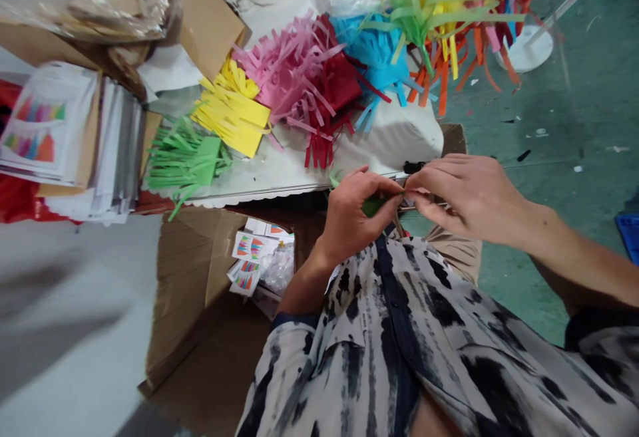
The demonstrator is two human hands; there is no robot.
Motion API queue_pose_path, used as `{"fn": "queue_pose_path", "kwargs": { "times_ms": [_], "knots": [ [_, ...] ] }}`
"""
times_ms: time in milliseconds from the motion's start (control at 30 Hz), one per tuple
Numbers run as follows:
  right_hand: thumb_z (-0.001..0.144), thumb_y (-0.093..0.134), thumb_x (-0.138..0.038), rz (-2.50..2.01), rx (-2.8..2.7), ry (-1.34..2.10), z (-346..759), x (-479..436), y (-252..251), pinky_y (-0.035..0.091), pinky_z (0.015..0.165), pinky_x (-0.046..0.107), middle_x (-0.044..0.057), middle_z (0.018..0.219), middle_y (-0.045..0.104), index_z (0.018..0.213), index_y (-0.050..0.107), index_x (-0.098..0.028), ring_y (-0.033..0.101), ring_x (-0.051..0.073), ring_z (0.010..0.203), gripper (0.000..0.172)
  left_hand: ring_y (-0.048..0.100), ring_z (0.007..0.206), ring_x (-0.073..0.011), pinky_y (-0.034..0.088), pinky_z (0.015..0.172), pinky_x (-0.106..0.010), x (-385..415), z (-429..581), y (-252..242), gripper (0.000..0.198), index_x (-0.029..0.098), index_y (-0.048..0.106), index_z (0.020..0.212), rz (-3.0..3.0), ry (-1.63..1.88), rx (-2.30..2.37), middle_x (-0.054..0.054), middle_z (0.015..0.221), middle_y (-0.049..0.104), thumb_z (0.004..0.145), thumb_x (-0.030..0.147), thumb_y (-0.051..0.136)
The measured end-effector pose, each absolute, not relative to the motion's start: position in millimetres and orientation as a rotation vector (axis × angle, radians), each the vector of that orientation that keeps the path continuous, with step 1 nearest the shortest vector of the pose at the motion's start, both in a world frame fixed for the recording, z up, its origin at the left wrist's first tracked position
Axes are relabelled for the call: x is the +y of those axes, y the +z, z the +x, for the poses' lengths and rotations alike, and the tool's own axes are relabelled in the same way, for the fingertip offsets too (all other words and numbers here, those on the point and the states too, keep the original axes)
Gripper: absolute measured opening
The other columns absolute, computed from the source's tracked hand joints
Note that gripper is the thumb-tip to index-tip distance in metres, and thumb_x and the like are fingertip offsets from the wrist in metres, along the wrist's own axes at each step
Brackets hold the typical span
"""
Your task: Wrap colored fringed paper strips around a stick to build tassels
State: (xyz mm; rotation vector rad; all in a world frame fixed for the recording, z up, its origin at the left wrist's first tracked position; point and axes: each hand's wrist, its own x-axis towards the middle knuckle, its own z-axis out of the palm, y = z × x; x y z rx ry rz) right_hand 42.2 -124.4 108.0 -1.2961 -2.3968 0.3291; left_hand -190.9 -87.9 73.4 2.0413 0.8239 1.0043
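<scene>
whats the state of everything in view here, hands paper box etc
left hand, curled, pinching the green paper strip
right hand, fingertips pinched on the strip's end
green paper strip, held between both hands, mostly hidden
green paper fringe, cut into strips, lying on the white board
yellow paper fringe, cut, lying flat
pink paper fringe, cut, bunched up
red paper fringe, cut, bunched up
blue paper fringe, cut, bunched up
cardboard box, open, flaps spread
</scene>
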Motion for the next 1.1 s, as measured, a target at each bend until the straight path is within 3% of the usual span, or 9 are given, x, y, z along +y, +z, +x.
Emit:
{"fn": "queue_pose_path", "kwargs": {
  "times_ms": [233,500,733,900,1100],
  "knots": [
    [0.108,0.057,-0.029,-1.264,-2.29,0.459,46,-130,102,0.048,0.069,0.036,0.005,0.084,0.075,0.1,0.068,-0.025,0.07,0.023,0.076,0.014,0.078,0.087,-0.0163,0.055,0.122,-0.046,-90,-187,70,0.004,0.025,0.076,0.099,2.007,0.945,0.836,0.0,0.096,0.084,0.101,0.026,0.079],
    [0.115,0.055,-0.041,-1.372,-2.202,0.477,47,-136,95,0.053,0.073,0.035,0.008,0.097,0.083,0.115,0.074,-0.02,0.078,0.024,0.086,0.029,0.077,0.088,-0.0158,0.055,0.123,-0.047,-95,-177,56,0.003,0.025,0.076,0.099,2.072,1.127,0.934,0.002,0.093,0.082,0.1,0.023,0.077],
    [0.115,0.051,-0.037,-1.333,-2.314,0.424,52,-133,93,0.049,0.07,0.036,0.007,0.092,0.081,0.108,0.073,-0.023,0.075,0.024,0.08,0.028,0.079,0.093,-0.0164,0.045,0.134,-0.053,-94,-181,57,0.007,0.027,0.078,0.103,2.174,0.982,0.916,0.003,0.097,0.084,0.107,0.032,0.075],
    [0.111,0.054,-0.032,-1.333,-2.252,0.524,56,-134,95,0.049,0.069,0.035,0.004,0.089,0.079,0.105,0.071,-0.026,0.072,0.022,0.078,0.018,0.082,0.093,-0.0173,0.048,0.133,-0.053,-95,-186,54,0.022,0.028,0.077,0.124,1.988,0.976,0.848,-0.002,0.107,0.085,0.105,0.039,0.079],
    [0.111,0.057,-0.038,-1.375,-2.227,0.579,57,-133,92,0.046,0.065,0.032,0.004,0.084,0.077,0.107,0.072,-0.023,0.071,0.02,0.074,0.021,0.081,0.096,-0.0156,0.055,0.128,-0.049,-94,-180,46,0.009,0.026,0.077,0.116,1.886,1.059,0.805,-0.002,0.106,0.083,0.107,0.029,0.075]
  ]
}}
